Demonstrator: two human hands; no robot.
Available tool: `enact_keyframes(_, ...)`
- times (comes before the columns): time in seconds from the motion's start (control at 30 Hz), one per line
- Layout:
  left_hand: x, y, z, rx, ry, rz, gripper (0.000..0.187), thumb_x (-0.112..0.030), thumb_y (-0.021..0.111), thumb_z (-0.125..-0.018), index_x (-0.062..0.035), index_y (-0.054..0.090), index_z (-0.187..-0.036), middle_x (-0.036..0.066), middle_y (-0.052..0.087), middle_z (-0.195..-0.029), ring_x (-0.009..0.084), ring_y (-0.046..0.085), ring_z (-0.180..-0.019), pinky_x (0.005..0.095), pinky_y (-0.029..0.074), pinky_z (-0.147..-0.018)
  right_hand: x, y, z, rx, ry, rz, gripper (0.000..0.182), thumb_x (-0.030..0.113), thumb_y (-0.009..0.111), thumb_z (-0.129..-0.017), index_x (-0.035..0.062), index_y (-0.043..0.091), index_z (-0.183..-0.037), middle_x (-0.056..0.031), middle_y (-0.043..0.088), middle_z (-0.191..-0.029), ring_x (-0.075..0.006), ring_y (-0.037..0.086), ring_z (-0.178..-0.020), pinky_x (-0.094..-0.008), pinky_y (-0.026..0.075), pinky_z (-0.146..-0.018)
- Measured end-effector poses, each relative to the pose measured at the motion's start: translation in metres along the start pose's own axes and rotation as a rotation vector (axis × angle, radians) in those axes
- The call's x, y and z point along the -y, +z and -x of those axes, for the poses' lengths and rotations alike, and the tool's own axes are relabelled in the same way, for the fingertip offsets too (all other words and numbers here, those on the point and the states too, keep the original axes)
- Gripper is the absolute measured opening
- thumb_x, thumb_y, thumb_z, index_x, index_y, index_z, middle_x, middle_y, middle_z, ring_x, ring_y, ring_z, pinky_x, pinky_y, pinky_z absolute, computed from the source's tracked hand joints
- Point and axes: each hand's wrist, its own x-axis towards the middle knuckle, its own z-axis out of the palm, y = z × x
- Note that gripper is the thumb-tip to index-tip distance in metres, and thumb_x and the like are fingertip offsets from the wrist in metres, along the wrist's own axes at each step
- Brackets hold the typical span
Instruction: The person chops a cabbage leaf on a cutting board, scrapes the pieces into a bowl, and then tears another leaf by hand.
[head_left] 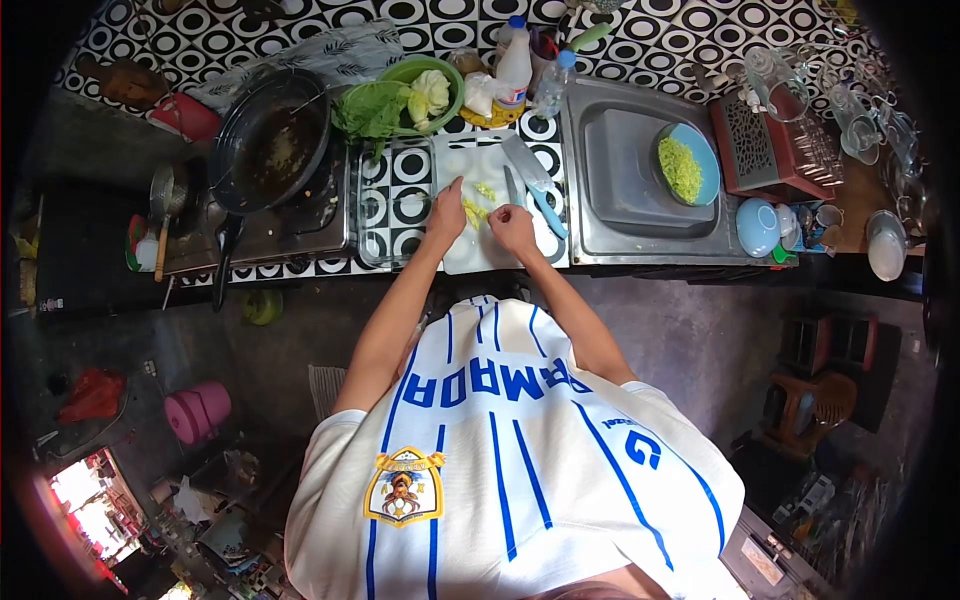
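Note:
My left hand (448, 212) rests at the left side of a white cutting board (470, 255), its fingers stretched forward beside the chopped pieces. Small yellow-green vegetable pieces (475, 212) lie on the board between my hands. Just right of them, my right hand (513, 230) has its fingers curled in a pinch; what they hold, if anything, is too small to make out. A cleaver (527, 163) with a broad blade and a knife with a blue handle (549, 212) lie along the board's right side. Left of my left hand is a clear glass dish (367, 222).
A green basin (458, 82) holds leafy greens (370, 112) and a pale cabbage (430, 92). Bottles (515, 65) stand behind the board. A dark wok (270, 150) sits on the stove at left. On the sink's right, a blue bowl (708, 165) contains shredded green vegetable (680, 170).

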Motion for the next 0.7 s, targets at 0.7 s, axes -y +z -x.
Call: enact_keyframes(0.7,0.006,-0.018,0.001,0.036,0.082,0.257,0.055,0.014,0.052,-0.079,-0.0020,0.059,-0.132,0.021,0.070,-0.110,0.0313,0.070,-0.100,0.0353,0.056,-0.087,0.036,0.004,0.011,0.027,-0.314,0.223,0.018,0.017,0.071,-0.084,0.0006,0.076,-0.090,-0.0194,0.071,-0.077,-0.0361,0.070,-0.070,-0.0437,0.055,-0.067)
